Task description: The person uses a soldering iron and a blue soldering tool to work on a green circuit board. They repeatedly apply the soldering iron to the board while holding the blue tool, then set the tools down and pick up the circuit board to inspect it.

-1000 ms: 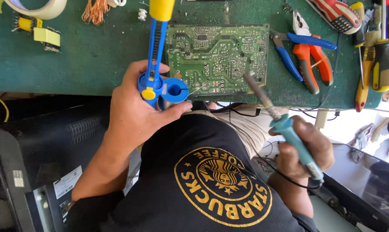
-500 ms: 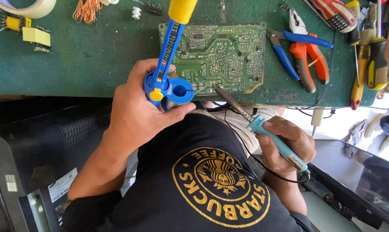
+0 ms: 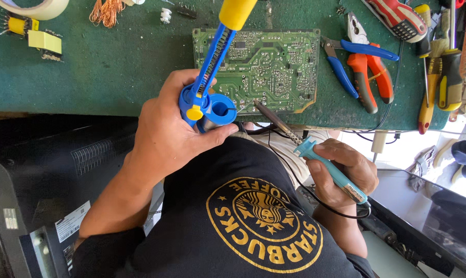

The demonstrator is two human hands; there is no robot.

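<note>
Gripping the blue and yellow desoldering pump (image 3: 212,77), your left hand (image 3: 174,128) wraps its fingers tight round the barrel, while your right hand (image 3: 343,170) pinches the teal soldering iron (image 3: 315,157). Just beyond both tips lies the green circuit board (image 3: 259,67); pliers (image 3: 364,69) rest further right.

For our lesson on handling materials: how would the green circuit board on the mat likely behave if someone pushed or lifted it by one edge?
The circuit board looks like a flat, thin, rigid panel, so it would probably stay stiff and feel light. Lying flat on the green mat, it should slide, not roll or tip. Its face is crowded with tiny solder joints, so it is likely fragile to scraping or bending.
</note>
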